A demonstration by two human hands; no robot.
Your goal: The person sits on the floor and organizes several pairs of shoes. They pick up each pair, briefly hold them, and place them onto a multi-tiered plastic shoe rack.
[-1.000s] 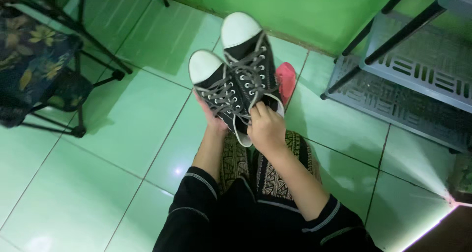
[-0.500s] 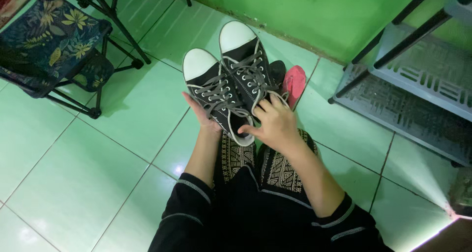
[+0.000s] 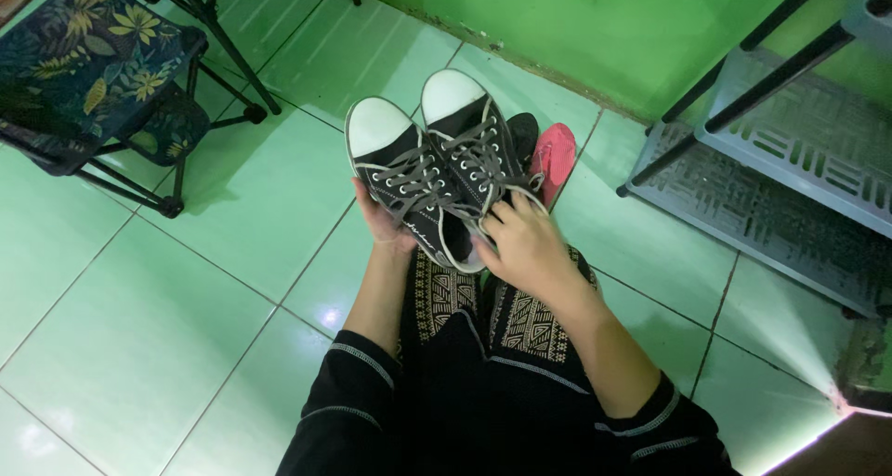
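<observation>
**Pair of sneakers held in both hands above the floor**

Nearest: black sleeves with pale stitched trim, patterned black-and-tan fabric over the lap. Left hand is cupped under the left sneaker, palm against its outer side, fingers curled round the sole edge. Right hand grips the heel end of the right sneaker, fingertips on the collar by the laces. Both hands grasping, neither loose.

The shoes sit side by side, touching, toes pointing away from the person. Black canvas uppers, white rubber toe caps, grey laces through metal eyelets, white sole trim.

Just behind them a pink slipper lies on the green glossy tile floor. Farther left: folding chair, floral fabric seat, black tube frame. Farther right: grey slotted plastic rack with black posts, against the green wall.
</observation>
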